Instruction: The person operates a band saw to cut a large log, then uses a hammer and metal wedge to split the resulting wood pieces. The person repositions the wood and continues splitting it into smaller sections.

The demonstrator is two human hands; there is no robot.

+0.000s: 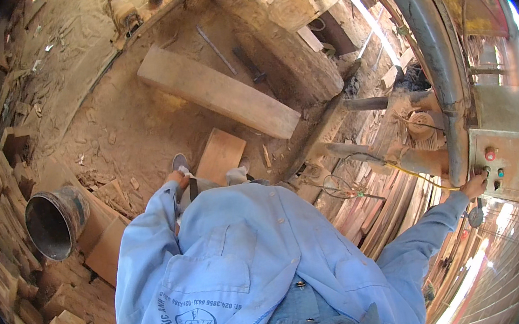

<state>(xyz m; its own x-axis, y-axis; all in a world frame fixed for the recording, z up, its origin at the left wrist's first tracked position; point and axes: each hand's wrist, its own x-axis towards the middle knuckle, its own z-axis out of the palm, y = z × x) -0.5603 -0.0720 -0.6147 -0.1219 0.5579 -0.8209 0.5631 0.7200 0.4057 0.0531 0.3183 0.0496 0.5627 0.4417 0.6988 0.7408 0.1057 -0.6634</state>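
Our right hand (475,186), nearer, touching dusty beige metal control panel (514,158) lying toward two o'clock, near-square, no clear long axis. Left hand (178,179) well apart, toward panel's nine o'clock. Both grips: we cannot tell.

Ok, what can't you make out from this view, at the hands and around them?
All in the head view:
- Left hand: too small, and partly covered by its sleeve, to tell whether it grips anything.
- Right hand: at the control box, but its fingertips are too small to show their exact grip.
- Open metal cylinder: deep shadow hides its inside.
- Legs: mostly hidden behind the blue jacket.
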